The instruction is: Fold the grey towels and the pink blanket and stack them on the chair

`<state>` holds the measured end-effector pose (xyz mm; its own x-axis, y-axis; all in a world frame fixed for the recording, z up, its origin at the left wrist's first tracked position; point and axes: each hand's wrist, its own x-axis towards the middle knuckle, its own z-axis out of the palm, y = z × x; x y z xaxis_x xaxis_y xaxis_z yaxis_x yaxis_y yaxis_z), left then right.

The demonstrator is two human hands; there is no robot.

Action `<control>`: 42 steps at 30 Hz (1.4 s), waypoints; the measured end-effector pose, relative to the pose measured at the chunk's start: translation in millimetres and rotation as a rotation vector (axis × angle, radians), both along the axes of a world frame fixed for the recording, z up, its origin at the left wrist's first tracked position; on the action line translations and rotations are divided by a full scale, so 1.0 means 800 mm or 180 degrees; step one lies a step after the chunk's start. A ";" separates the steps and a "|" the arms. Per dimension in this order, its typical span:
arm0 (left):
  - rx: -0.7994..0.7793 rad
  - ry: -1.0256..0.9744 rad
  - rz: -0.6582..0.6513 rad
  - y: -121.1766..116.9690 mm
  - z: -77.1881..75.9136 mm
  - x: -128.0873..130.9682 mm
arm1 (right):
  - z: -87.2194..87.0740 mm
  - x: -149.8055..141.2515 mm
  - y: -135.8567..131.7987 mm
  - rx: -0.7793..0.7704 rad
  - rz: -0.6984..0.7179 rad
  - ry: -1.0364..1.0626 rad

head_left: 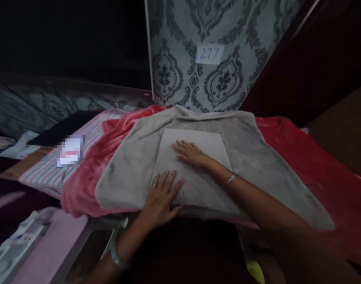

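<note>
A pale, flat, squarish sheet or board [210, 146] lies on a grey plush blanket [121, 169]; its exact kind is hard to tell in the dim light. My right hand [189, 153] rests flat on the pale piece, fingers stretched toward the left and holding nothing. Near the blanket's front edge, my left hand [162, 199] lies with fingers spread at the lower left corner of that piece. The near side of the pale piece looks greyer, and I cannot tell whether cloth covers it there.
Red plush fabric [289, 146] lies under the grey blanket on both sides. At left are striped cloth [47, 173] and a blurred-out phone-like object [70, 152]. A dark screen [68, 43] stands behind, beside patterned wallpaper with a paper label [210, 53] reading 277.
</note>
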<state>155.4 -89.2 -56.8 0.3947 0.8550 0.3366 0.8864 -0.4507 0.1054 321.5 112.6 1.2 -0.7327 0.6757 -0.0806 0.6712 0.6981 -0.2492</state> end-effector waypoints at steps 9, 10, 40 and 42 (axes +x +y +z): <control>0.0078 -0.0165 -0.0029 0.006 0.003 0.004 | -0.060 0.182 -0.218 0.0585 -0.0508 0.0910; 0.0104 -0.0165 -0.0059 0.005 0.003 0.004 | -0.068 0.185 -0.227 0.0677 -0.0613 0.0990; -0.0536 -0.2366 -0.0043 0.026 0.033 -0.030 | -0.079 0.163 -0.181 0.0565 -0.1784 0.3011; -0.0589 -0.2441 -0.0028 0.022 0.034 -0.029 | -0.076 0.164 -0.180 0.0351 -0.1742 0.3095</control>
<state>132.1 -71.5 -29.3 0.1170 0.9216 0.3702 0.5325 -0.3729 0.7599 452.8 -31.6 -59.3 -0.0535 0.8942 0.4444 0.4483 0.4192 -0.7895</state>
